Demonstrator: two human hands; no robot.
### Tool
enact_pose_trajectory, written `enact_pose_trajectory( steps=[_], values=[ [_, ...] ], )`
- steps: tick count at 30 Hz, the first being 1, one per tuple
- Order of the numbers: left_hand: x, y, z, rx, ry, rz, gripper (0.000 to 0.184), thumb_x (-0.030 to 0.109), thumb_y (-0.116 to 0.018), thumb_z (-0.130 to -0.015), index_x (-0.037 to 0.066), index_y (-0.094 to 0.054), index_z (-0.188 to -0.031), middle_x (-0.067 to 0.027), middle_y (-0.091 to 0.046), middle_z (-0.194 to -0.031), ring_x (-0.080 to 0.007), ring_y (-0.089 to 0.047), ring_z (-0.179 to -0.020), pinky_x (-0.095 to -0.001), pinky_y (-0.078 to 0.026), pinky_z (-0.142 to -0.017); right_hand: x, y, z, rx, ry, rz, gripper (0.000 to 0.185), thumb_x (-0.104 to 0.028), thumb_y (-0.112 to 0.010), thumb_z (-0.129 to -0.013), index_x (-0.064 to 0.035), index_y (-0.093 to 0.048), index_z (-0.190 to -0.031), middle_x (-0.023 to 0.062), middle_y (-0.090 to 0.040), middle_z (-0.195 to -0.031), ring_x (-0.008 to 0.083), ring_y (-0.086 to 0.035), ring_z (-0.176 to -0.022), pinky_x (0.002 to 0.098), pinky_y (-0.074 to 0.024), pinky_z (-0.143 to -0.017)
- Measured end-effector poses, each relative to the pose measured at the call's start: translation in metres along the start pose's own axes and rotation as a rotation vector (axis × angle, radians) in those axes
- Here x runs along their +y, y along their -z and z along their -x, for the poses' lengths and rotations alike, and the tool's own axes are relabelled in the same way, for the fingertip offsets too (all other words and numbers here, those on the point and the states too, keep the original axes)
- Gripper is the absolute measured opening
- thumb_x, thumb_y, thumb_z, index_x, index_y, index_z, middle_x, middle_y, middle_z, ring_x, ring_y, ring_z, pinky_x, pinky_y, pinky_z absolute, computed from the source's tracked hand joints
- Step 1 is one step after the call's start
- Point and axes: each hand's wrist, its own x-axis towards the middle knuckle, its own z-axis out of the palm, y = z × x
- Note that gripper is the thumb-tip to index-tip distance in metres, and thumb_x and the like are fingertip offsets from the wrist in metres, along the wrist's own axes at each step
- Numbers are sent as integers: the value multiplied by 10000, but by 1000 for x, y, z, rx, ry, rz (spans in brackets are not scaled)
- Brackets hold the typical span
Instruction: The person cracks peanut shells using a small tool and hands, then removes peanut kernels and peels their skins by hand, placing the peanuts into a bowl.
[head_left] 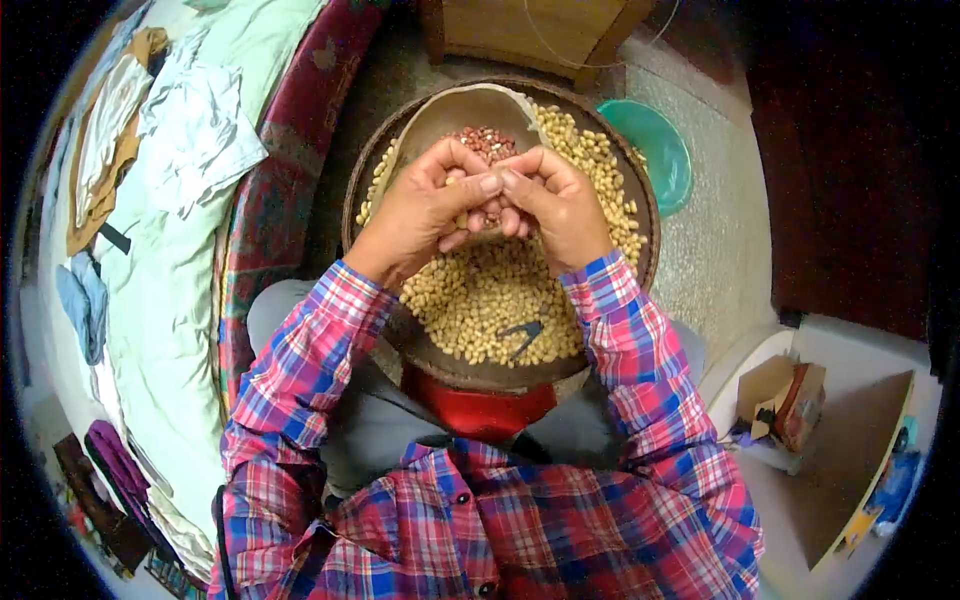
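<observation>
My left hand (437, 205) and my right hand (556, 206) meet over a bowl, with thumbs and fingertips pinched together on a peanut mostly hidden by the fingers. Pale unshelled peanuts (460, 218) show between the curled fingers of my left hand. Beneath my hands, red shelled peanut kernels (484, 142) lie in the beige bowl (425, 118). The bowl rests in a wide round tray (352, 205), among many peanuts in their shells (480, 300). A small black tool (524, 338) lies on the peanuts near the tray's front side.
A green basin (668, 160) stands on the floor right of the tray. Left is a bed (165, 330) with clothes on it. A wooden piece of furniture (530, 30) stands beyond the tray. Below the tray is something red (480, 410). An open cardboard box (765, 390) sits at lower right.
</observation>
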Motion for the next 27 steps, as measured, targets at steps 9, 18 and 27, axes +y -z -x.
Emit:
enact_pose_trajectory(
  steps=[9, 18, 27],
  values=[
    [-28, 18, -15, -24, 75, 99, 151, 138, -622, -884, 51, -499, -895, -30, -569, -707, -44, -530, -564, -150, -351, -370, 41, 4, -8, 4, -84, -195, 98, -113, -538, -907, -27, -532, -954, 26, -591, -715, 69, -526, -551, 202, -407, -475],
    [-36, 17, -19, -22, 109, 7, 143, 130, -628, -878, 55, -506, -893, -31, -570, -702, -44, -519, -531, -155, -358, -369, 48, 2, -5, 88, -24, 66, 113, -119, -549, -886, -24, -500, -924, 30, -577, -721, 67, -528, -564, 217, -430, -490],
    [-40, 10, -12, 23, 103, -4, 130, 138, -604, -895, 65, -497, -905, -31, -566, -710, -49, -520, -559, -163, -359, -385, 58, -6, -2, 181, 101, 164, 122, -88, -539, -850, -1, -467, -897, 104, -579, -707, 144, -610, -585, 300, -496, -535]
  ],
)
